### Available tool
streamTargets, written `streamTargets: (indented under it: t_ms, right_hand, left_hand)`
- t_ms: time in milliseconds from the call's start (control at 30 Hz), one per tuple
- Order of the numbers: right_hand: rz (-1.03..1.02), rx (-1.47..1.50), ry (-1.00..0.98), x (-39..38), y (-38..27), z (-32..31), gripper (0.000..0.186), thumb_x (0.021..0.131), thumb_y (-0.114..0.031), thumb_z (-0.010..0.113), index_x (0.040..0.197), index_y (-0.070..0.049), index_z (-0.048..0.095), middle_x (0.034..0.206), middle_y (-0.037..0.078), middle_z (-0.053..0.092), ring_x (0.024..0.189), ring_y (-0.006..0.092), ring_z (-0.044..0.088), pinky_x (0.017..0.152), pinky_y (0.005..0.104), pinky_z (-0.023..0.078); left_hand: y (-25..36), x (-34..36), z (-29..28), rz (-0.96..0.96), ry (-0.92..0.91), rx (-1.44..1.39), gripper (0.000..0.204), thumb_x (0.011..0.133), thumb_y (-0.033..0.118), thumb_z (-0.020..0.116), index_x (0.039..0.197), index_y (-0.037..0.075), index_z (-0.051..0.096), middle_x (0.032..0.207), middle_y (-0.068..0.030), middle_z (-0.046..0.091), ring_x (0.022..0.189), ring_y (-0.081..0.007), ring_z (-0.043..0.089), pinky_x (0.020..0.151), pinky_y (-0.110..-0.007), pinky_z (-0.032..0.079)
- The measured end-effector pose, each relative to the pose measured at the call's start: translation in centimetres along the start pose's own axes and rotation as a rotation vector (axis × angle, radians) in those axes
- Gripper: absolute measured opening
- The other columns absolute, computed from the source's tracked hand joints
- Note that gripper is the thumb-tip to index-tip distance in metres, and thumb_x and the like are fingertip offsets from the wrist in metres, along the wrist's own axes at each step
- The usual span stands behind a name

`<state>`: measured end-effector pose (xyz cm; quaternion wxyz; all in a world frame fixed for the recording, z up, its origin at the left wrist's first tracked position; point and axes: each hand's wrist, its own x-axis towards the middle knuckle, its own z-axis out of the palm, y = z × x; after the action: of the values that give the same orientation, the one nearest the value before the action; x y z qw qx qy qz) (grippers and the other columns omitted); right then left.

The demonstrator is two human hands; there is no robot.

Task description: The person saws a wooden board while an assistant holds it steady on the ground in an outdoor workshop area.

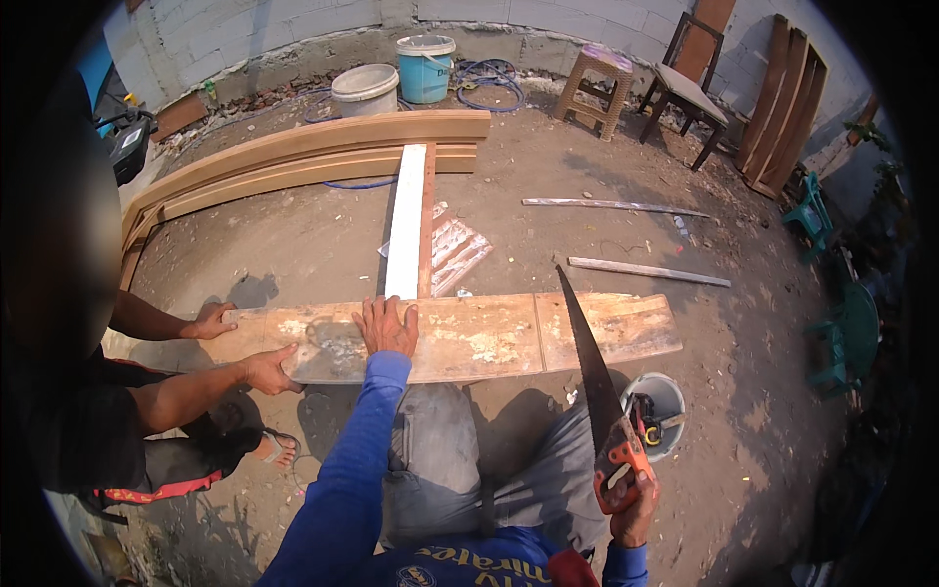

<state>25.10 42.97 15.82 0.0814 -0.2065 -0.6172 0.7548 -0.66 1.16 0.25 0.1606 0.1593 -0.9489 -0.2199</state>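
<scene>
A worn wooden board [469, 342] with pale patches lies crosswise before me, and a thin straight line crosses it right of its middle. My left hand [387, 328] rests on top of the board with its fingers spread. In my right hand [638, 509] is a handsaw [599, 391], gripped by its orange handle. Its dark blade points up and away, passing just right of the line; whether it touches the wood I cannot tell. At the board's left end, a co-worker's two hands [264, 369] hold its edges.
A white-topped plank [406, 225] runs from the board to stacked timber beams [323, 147]. Beside my right knee stands a bucket [665, 396] with tools inside. Two thin wood strips [650, 272] lie on the ground. Farther back are buckets [425, 73], a stool [595, 90] and a chair [685, 88].
</scene>
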Motion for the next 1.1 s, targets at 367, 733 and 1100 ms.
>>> streamTargets:
  t_ms: [367,733,1100]
  right_hand:
    - [0.058,0.181,-0.029,-1.9,1.3,2.8,0.052,0.092,-0.044,0.067,0.117,0.002,0.061,0.062,0.0,0.041,0.052,0.0107,0.045,0.076,0.0413,0.064]
    - [0.338,0.053,-0.583,-7.8,4.6,6.2,0.055,0.093,-0.042,0.067,0.126,0.001,0.059,0.067,0.001,0.045,0.055,0.012,0.046,0.078,0.0403,0.063]
    - [0.269,0.145,-0.373,-4.4,4.3,5.3,0.059,0.094,-0.041,0.067,0.135,0.001,0.057,0.072,0.002,0.048,0.058,0.0132,0.047,0.08,0.0393,0.061]
  left_hand:
    - [0.9,1.0,0.1,0.103,0.101,0.046,0.049,0.097,0.044,0.065,0.127,0.006,0.065,0.135,-0.0202,0.06,0.14,-0.047,0.043,0.118,-0.071,0.025]
    - [0.3,-1.1,-0.5,0.057,0.128,0.07,0.048,0.098,0.041,0.063,0.129,0.005,0.062,0.135,-0.0227,0.056,0.141,-0.0493,0.041,0.118,-0.072,0.023]
    - [0.4,-1.0,-0.8,0.061,0.195,0.045,0.049,0.098,0.041,0.063,0.133,0.006,0.061,0.139,-0.0224,0.055,0.145,-0.0503,0.037,0.122,-0.071,0.019]
